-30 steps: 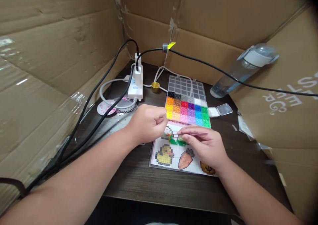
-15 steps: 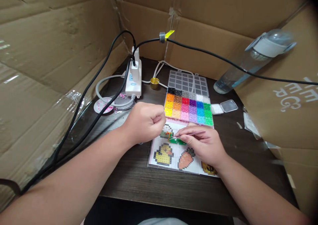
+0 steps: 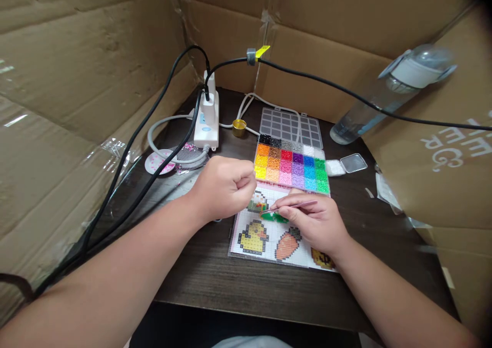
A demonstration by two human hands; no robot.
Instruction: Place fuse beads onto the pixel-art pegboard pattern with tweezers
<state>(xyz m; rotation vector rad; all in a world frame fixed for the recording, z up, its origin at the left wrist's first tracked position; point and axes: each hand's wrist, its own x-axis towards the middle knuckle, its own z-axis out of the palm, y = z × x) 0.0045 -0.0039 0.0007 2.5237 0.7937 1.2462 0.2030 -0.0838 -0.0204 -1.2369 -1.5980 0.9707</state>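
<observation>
- Right hand (image 3: 315, 225) is pinching thin metal tweezers (image 3: 292, 206); the tips are resting at the green bead patch (image 3: 274, 217) on the pegboard (image 3: 269, 235).
- Left hand (image 3: 225, 186) is curling into a closed fist just left of the pegboard's top edge, thumb pressed to forefinger; cannot tell whether it is holding anything.
- Pegboard is lying flat on the worktop (image 3: 230, 286), carrying a duck (image 3: 253, 237), a carrot (image 3: 288, 244) and 1 partly hidden figure near the wrist.
- Bead tray (image 3: 292, 166), lid open, is sitting just behind the pegboard.
- Risk, judged: the right wrist is hovering over finished figures; a slip or nudge could scatter loose beads. The black cable (image 3: 346, 94) hanging overhead could snag.
- Writing: the cardboard box (image 3: 453, 148) at right is showing inverted letters, not fully readable.
</observation>
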